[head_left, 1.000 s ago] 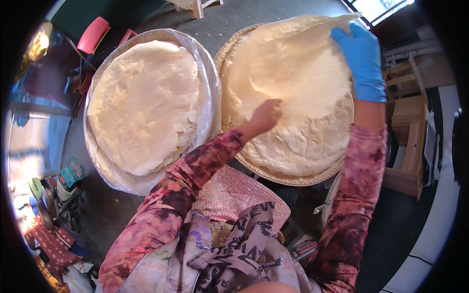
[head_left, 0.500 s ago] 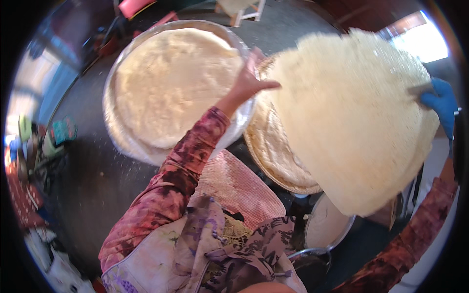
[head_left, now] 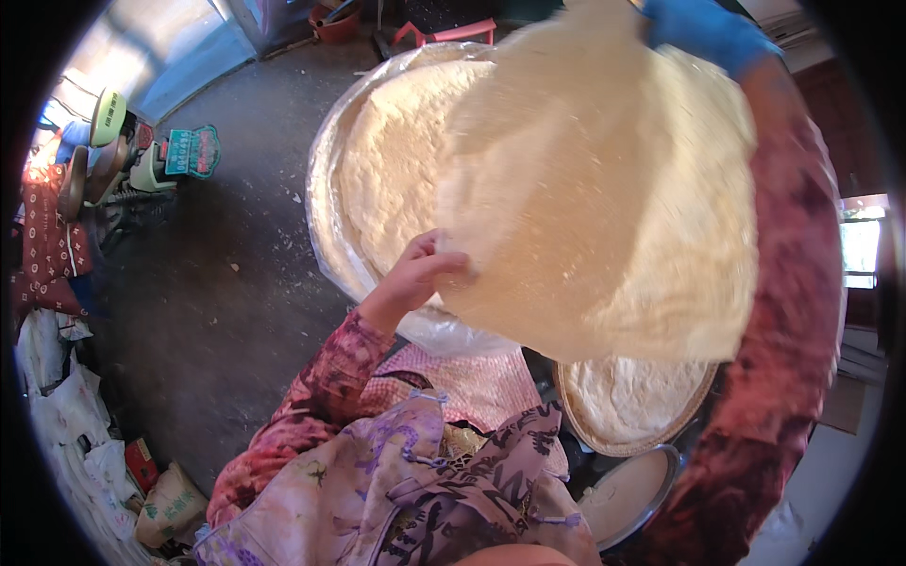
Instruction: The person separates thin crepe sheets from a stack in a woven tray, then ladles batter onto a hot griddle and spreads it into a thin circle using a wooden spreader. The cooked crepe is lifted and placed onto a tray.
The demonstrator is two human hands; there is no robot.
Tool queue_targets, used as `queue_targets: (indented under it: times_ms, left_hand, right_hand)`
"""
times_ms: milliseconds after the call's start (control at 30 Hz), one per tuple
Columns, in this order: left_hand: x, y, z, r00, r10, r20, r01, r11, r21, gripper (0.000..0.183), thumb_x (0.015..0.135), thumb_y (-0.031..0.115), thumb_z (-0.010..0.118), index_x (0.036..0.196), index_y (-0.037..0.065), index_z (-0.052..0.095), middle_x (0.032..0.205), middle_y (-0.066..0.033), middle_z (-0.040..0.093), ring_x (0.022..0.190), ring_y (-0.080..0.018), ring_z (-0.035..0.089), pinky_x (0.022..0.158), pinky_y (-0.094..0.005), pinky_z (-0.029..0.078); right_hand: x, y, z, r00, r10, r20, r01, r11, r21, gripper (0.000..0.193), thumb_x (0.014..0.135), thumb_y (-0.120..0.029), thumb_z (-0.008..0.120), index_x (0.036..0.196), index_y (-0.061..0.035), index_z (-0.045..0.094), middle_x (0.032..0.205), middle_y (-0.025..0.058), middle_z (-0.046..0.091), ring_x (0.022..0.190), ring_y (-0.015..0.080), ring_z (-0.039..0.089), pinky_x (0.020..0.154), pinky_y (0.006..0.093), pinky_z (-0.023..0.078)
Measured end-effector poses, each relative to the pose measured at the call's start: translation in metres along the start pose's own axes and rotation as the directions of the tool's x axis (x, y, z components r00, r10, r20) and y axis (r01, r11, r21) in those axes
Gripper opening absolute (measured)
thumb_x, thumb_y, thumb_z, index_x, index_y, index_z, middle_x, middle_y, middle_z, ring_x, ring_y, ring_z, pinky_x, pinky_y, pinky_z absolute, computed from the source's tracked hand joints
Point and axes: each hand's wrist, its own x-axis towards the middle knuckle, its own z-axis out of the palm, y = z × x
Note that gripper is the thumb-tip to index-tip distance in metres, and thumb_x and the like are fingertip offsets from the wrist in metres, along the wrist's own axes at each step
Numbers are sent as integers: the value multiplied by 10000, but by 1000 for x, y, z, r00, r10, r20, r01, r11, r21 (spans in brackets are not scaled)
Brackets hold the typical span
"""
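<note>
A large, thin, pale round flatbread (head_left: 547,208) hangs between my hands, blurred by motion. My left hand (head_left: 420,274) pinches its near left edge between thumb and fingers. At the far right, my right hand (head_left: 703,33) in a blue glove grips its far edge; the fingertips are partly hidden. Below the sheet, to the left, lies a stack of similar flatbreads (head_left: 392,156) in a wide round tray lined with clear plastic (head_left: 326,203). More pale flatbread (head_left: 628,401) shows on a round woven-rimmed tray (head_left: 604,451), mostly covered by the raised sheet.
A metal-rimmed bowl of pale batter (head_left: 623,500) stands near my lap at the right. A pink checked cloth (head_left: 453,377) lies before me. On the left are a motor scooter (head_left: 156,165) and white sacks (head_left: 71,406). A red stool (head_left: 448,33) stands beyond the tray.
The flatbread has swung left over the lined tray. My right hand has moved up and inward with it, and my left hand has come nearer and closed on its edge.
</note>
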Motion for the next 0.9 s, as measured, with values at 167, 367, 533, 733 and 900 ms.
queue_targets:
  times_ms: [167,367,533,733,900]
  left_hand:
    - [21,30,-74,901,63,-429,-72,997,-5,235,773,21,599,1007,21,596,885,-73,641,800,-163,631,707,-283,526]
    - [61,24,-178,800,131,-585,-46,986,157,148,746,69,641,874,1,609,839,-59,628,756,-148,598,701,-280,481]
    - [56,8,-194,799,135,-586,35,963,269,282,760,31,620,1035,9,563,968,-66,604,860,-175,589,754,-310,487]
    - [29,1,-179,830,-1,-558,75,991,110,293,803,19,586,1090,4,531,1037,-89,594,947,-206,584,815,-345,489]
    - [25,-12,-198,772,-166,-614,89,984,-155,310,841,81,573,1136,9,511,1094,-92,579,1011,-233,556,880,-391,455]
  right_hand:
    - [99,-89,39,803,-132,-581,282,943,175,390,703,-196,580,1082,-103,598,932,155,623,869,326,588,779,384,466]
    - [-8,-111,162,799,-97,-594,344,884,317,611,735,-147,662,1302,-186,439,1084,91,572,954,283,538,853,381,434]
    - [-122,-168,295,953,300,-52,-220,797,562,691,683,-324,718,1297,-176,439,1249,197,441,1130,375,439,929,438,362]
    - [-175,-189,343,922,383,-51,-290,771,567,757,667,-459,696,1303,-155,421,1318,227,356,1192,403,360,989,490,284]
    - [-177,-182,356,709,698,-105,-447,559,698,809,674,-392,725,1324,-72,367,1261,240,429,1178,390,400,978,441,327]
